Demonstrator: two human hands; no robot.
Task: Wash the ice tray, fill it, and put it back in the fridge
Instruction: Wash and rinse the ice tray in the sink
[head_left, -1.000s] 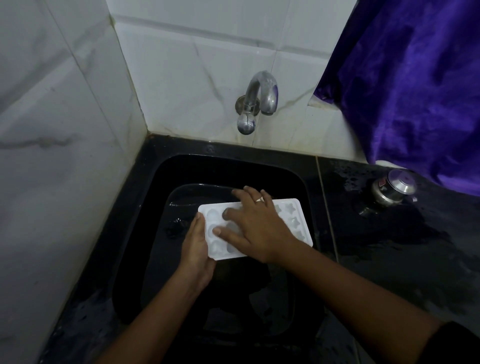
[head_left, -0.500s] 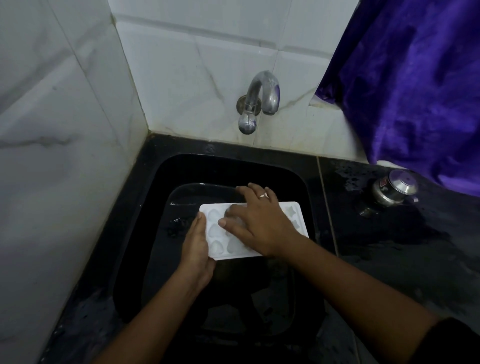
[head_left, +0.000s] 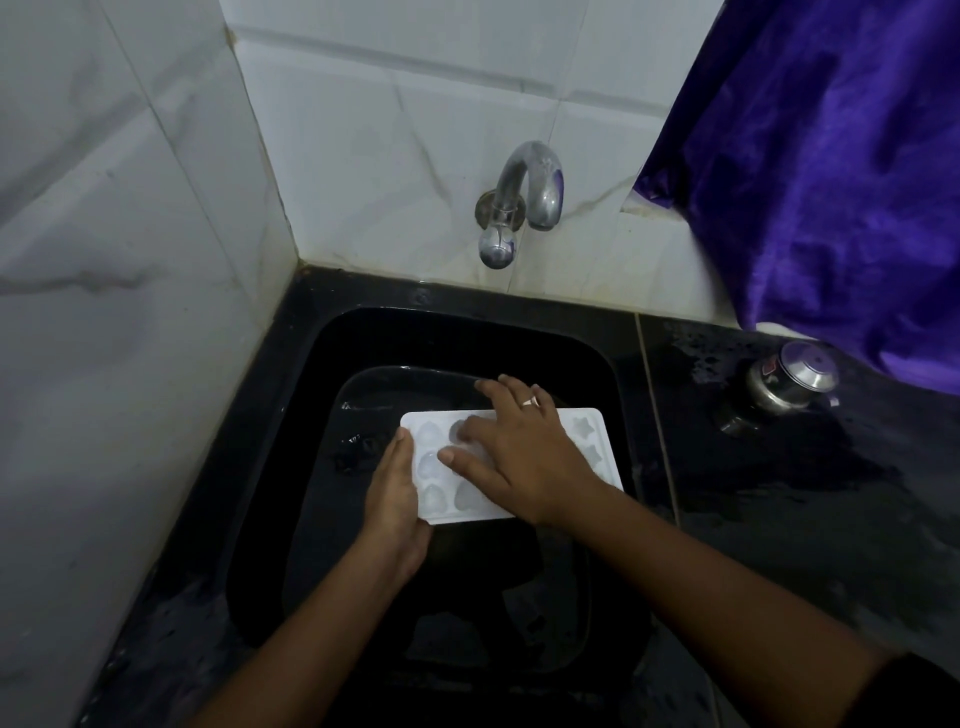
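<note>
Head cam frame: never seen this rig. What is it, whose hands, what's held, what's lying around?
No robot: a person wears one wide-angle camera on the head, looking down at their bare hands. The left hand grips the left end of a white ice tray with heart and star moulds, over a black sink. The right hand lies fingers spread on top of the tray. A steel tap sits on the tiled wall. On the wet black counter to the right stands a steel pot, near a purple cloth.
</note>
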